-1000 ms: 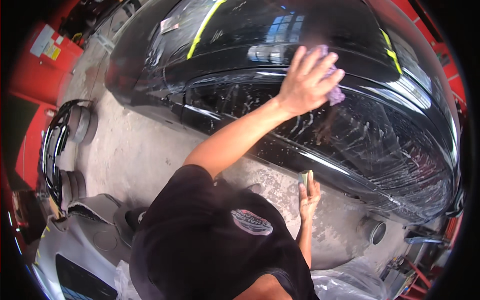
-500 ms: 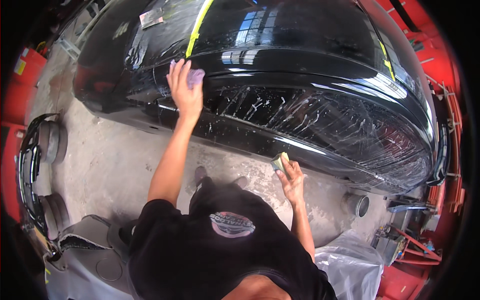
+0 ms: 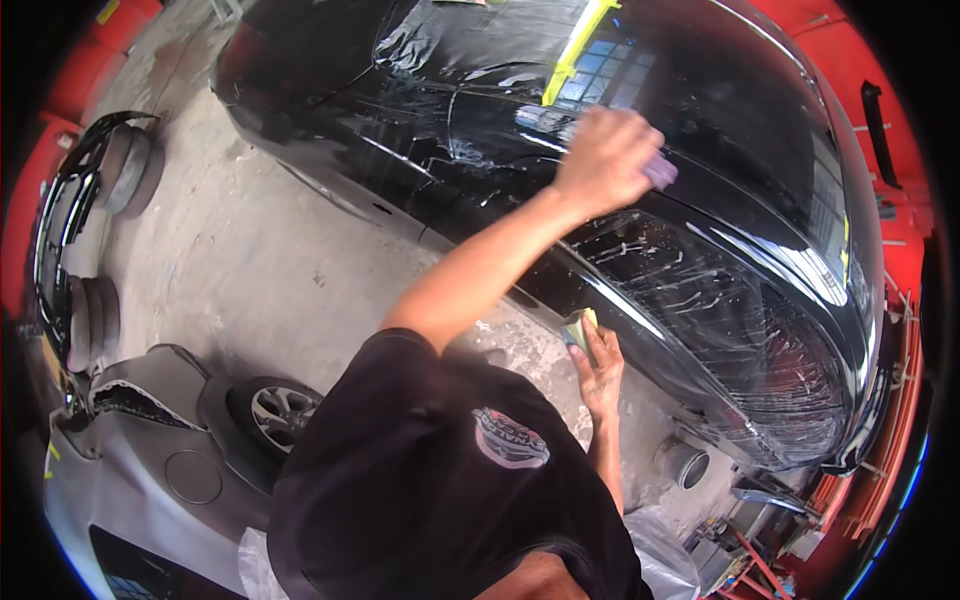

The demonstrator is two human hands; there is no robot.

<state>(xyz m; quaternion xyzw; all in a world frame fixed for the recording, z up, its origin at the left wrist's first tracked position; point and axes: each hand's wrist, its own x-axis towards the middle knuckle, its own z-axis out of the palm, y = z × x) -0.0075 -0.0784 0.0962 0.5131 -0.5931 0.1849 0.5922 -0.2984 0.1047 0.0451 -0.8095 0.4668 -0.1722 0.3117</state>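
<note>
My left hand (image 3: 608, 160), slightly blurred, is closed around a crumpled purple cloth (image 3: 660, 172). It is over the glossy roof edge of a black car (image 3: 720, 110), and the cloth appears to be against the paint. A pale yellow-green sponge-like block (image 3: 579, 327) is held in my right hand (image 3: 600, 372), pinched between thumb and fingers, beside the car's lower side and apart from it. Clear plastic film (image 3: 700, 290) with whitish wet streaks covers the side windows. Yellow masking tape (image 3: 575, 60) runs across the roof area near the left hand.
Behind me on the left stands a grey car (image 3: 150, 480) with a wheel (image 3: 280, 412) showing. Stacked tyres (image 3: 128, 170) and a black bumper (image 3: 60, 220) lie at the far left. A metal cylinder (image 3: 685, 463) sits on the concrete floor (image 3: 270, 250), close to clear plastic sheeting (image 3: 660, 550).
My left hand has swept right along the roof edge with the purple cloth. The view has turned, so the car appears more slanted. The right hand still holds the block in about the same place.
</note>
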